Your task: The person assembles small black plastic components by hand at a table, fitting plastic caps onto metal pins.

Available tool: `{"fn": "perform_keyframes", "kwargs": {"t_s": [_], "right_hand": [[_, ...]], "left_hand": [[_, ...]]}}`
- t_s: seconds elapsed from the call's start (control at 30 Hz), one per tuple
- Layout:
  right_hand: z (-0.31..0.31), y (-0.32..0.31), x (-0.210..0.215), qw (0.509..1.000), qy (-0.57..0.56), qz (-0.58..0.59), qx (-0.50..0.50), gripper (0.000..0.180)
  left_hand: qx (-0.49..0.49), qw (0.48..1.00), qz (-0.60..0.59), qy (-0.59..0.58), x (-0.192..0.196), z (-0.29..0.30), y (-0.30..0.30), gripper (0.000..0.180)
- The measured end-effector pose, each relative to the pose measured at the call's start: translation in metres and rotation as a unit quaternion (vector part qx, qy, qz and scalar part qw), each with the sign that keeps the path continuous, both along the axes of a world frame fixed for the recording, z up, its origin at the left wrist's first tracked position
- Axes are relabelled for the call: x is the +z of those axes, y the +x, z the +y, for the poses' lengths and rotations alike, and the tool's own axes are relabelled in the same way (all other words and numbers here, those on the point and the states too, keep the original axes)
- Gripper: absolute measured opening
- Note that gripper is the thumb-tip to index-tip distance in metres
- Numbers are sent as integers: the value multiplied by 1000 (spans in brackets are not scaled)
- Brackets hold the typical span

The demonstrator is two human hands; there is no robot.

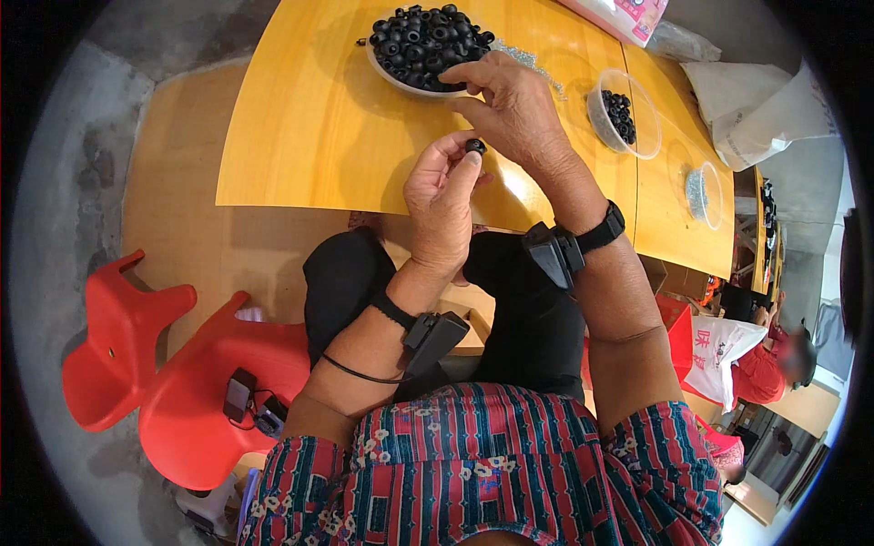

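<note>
The L hand (442, 196) pinches a small black piece (474, 146) btw. thumb and index finger, above the yellow table (314, 118). The R hand (514, 105) has thumb and index parted, nothing seen btw. them, near the white bowl (414, 92) w/ many similar pieces. The step is prob. handling one piece; next move calls for steady L pinch, precise R fingertips. Farther right: clear tub (646, 116) w/ black parts.

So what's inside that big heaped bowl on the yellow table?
A heap of small, rounded black pieces, several showing a round hole. The heap covers the bottom of the bowl, so deeper contents can't be seen, and the right hand hides part of its rim.
</note>
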State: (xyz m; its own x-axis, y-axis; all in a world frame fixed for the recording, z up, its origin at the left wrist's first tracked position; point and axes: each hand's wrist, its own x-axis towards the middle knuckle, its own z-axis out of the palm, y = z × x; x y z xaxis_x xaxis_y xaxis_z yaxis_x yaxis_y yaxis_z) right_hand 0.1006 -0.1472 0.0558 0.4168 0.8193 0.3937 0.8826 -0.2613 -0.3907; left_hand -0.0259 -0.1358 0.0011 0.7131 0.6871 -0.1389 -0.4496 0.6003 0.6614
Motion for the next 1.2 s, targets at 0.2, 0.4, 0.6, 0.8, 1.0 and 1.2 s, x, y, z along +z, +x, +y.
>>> {"fn": "perform_keyframes", "kwargs": {"t_s": [0.2, 0.4, 0.6, 0.8, 1.0, 1.2], "right_hand": [[10, 5, 1, 998, -54, -15, 14, 23], [18, 3, 9, 995, -100, -2, 26, 28], [20, 5, 12, 992, -124, 9, 29, 26], [26, 6, 16, 989, -145, 28, 28, 26], [32, 4, 17, 988, -153, -8, 33, 21], [33, 7, 14, 984, -173, -28, 20, 19]], "left_hand": [[19, 1000, 7, -13, 0, 1, 0, 21], [29, 999, 6, -17, 2, 0, -1, 21], [26, 1000, 3, -15, 1, 1, -1, 21], [29, 999, 3, -15, 1, 0, 1, 21], [33, 999, -6, -23, -1, 2, -1, 21], [33, 999, -11, -21, 0, 2, 0, 21]]}}
